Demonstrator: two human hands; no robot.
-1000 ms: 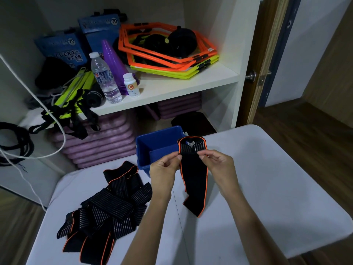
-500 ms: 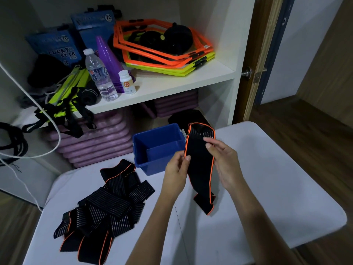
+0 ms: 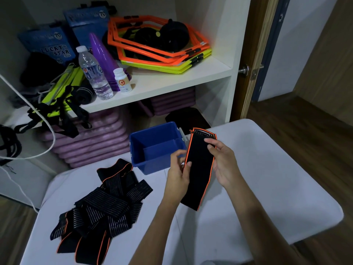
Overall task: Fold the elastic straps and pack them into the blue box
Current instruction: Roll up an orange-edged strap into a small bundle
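While both hands' fingers (image 3: 188,165) pinch a black strap (image 3: 199,169), blue box (image 3: 152,155) beside, "LUCKY STAR" bag (image 3: 51,48) shelved.

Sports-gear storage room.
White shelf (image 3: 172,81) holds agility hoops (image 3: 158,52), cones (image 3: 101,54), a water bottle (image 3: 93,73); purple mats (image 3: 91,142) stacked below; wooden door (image 3: 256,54).

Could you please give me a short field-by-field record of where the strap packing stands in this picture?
held strap: black with orange edging, hanging between both hands above the table
left hand: pinches the strap's left edge
right hand: grips its right edge
blue box: open, no straps visible inside
strap pile: unfolded, on the white table, left of the hands
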